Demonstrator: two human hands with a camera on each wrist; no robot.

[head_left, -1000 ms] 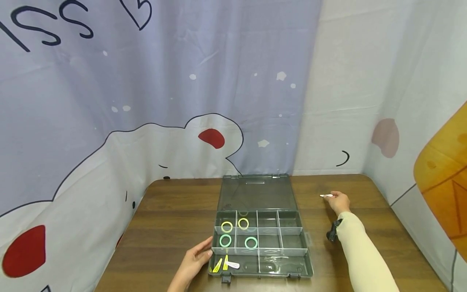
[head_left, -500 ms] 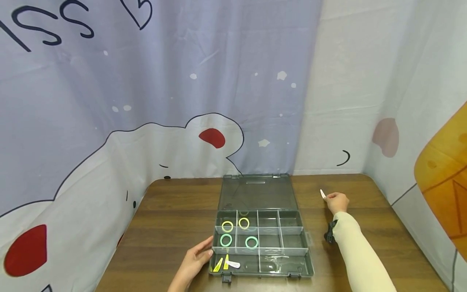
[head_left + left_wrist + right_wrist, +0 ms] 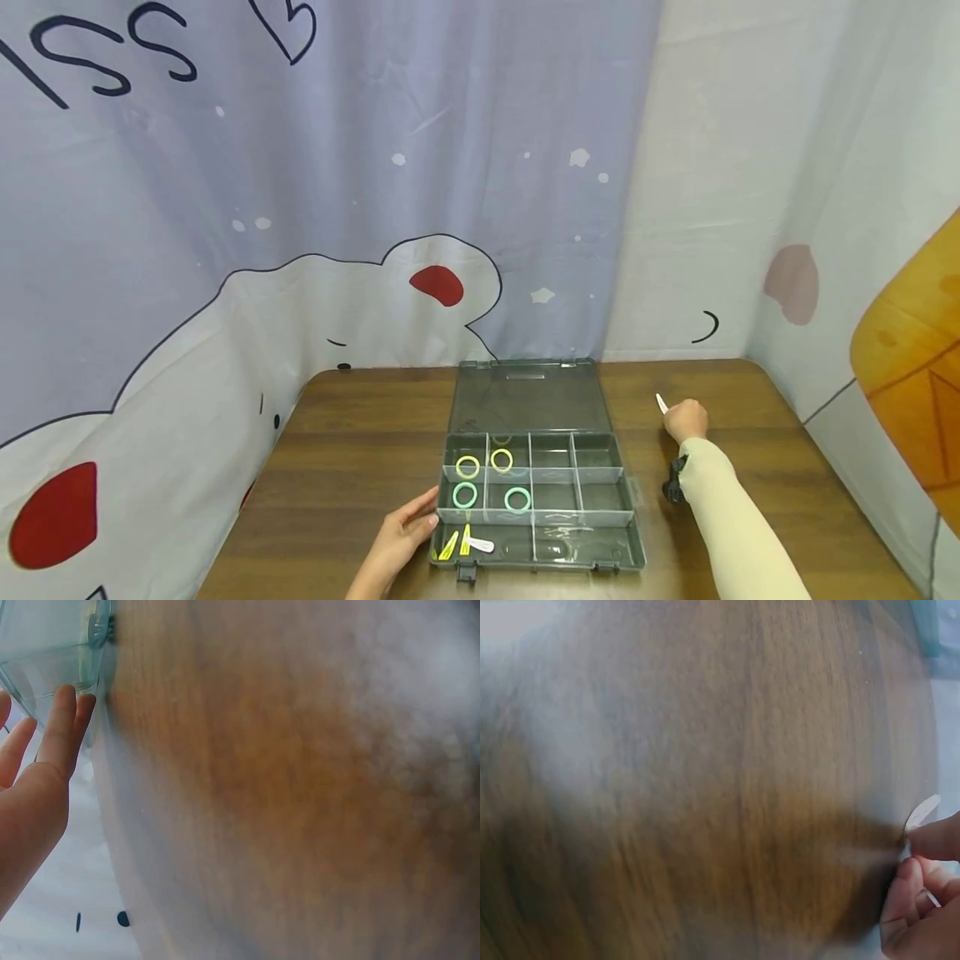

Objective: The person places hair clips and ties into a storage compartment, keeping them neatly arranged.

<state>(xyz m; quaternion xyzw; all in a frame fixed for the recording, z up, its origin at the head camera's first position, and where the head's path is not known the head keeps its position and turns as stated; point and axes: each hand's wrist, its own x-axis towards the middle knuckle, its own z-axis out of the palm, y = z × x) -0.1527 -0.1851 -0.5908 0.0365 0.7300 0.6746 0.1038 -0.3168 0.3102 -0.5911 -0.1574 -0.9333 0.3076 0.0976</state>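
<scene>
My right hand (image 3: 686, 420) pinches a white hair clip (image 3: 662, 403) at the table's right side; the clip's tip sticks out from the fingers, as the right wrist view also shows. On the left, my left hand (image 3: 402, 533) rests its straight fingers against the side of a dark see-through organizer box (image 3: 542, 568). In the box's front left compartment lie a yellow hair clip (image 3: 448, 546), a second yellow clip (image 3: 466, 540) and a white clip (image 3: 480, 544). Yellow rings, one of them here (image 3: 467, 467), and green rings, such as this one (image 3: 517, 499), sit in the left compartments behind.
The box's lid (image 3: 529, 396) lies folded back toward the curtain (image 3: 540, 208) at the table's rear edge. Latches (image 3: 466, 572) stick out at the box front. Wooden tabletop (image 3: 337, 450) extends on both sides of the box.
The white clip in my right hand has turned from lying sideways to pointing away, and that hand has shifted slightly left and nearer. My left hand and the box stay put.
</scene>
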